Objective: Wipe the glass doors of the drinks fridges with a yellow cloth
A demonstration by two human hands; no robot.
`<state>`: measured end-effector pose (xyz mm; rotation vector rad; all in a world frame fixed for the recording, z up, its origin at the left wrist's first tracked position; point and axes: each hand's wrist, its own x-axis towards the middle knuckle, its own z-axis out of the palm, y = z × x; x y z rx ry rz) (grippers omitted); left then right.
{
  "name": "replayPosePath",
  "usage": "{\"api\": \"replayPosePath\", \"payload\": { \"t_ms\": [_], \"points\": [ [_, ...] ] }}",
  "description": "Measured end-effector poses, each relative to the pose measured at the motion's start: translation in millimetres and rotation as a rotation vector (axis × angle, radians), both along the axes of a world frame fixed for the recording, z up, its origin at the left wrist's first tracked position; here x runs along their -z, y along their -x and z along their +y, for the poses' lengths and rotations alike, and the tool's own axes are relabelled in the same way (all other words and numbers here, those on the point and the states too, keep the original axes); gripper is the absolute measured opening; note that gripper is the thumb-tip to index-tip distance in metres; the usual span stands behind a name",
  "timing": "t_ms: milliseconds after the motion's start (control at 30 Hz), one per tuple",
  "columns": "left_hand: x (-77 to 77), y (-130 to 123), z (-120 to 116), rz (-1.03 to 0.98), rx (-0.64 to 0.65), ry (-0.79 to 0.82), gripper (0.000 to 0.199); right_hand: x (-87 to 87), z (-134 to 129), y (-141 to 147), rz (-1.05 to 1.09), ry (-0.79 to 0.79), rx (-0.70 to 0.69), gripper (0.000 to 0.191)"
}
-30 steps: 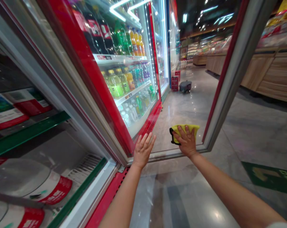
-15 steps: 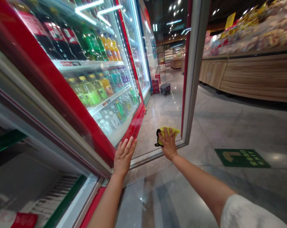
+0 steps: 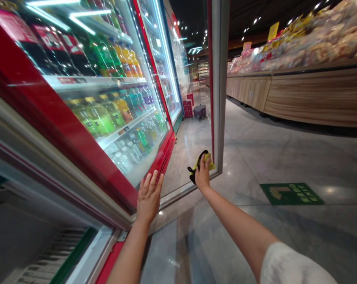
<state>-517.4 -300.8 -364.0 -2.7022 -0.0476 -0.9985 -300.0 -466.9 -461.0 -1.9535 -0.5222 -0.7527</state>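
My right hand [image 3: 202,175] presses a yellow cloth [image 3: 212,162] with a black edge and loop against the glass door, close to the lower corner on the frame side. Its fingers are bent over the cloth, which is partly hidden beneath them. My left hand [image 3: 148,201] lies with fingers stretched out against the lower part of the glass near the hinge side, holding nothing. The door [image 3: 178,167] stands swung out, with a grey metal frame [image 3: 218,98] and red inner trim.
Through the glass show drink bottles [image 3: 99,114] on lit cooler shelves. At left is an open cooler interior [image 3: 27,221]. A wood-panelled display stand [image 3: 311,94] heaped with bagged goods is at right. Red boxes [image 3: 187,108] and a grey object [image 3: 200,111] sit farther along the floor. A green exit sign [image 3: 292,193] marks the floor.
The whole view has shifted, so the door and cooler appear farther left. My right hand has turned, its fingers now closer together, and the cloth is more bunched. My left hand stays flat.
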Motion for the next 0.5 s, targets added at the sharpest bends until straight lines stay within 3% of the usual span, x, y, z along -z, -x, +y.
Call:
{"api": "replayPosePath", "payload": {
  "t_ms": [167,300,500],
  "points": [
    [-3.7,1,1,0.068,-0.011,-0.025,0.082,0.8,22,11,0.371,-0.176,0.001,0.079],
    [-6.9,3,1,0.085,-0.025,-0.005,0.082,8.5,38,17,0.438,-0.225,0.041,0.081],
    [-12.7,8,2,0.169,-0.026,0.029,0.077,18.0,21,-14,0.445,-0.268,0.151,0.076]
  ]
}}
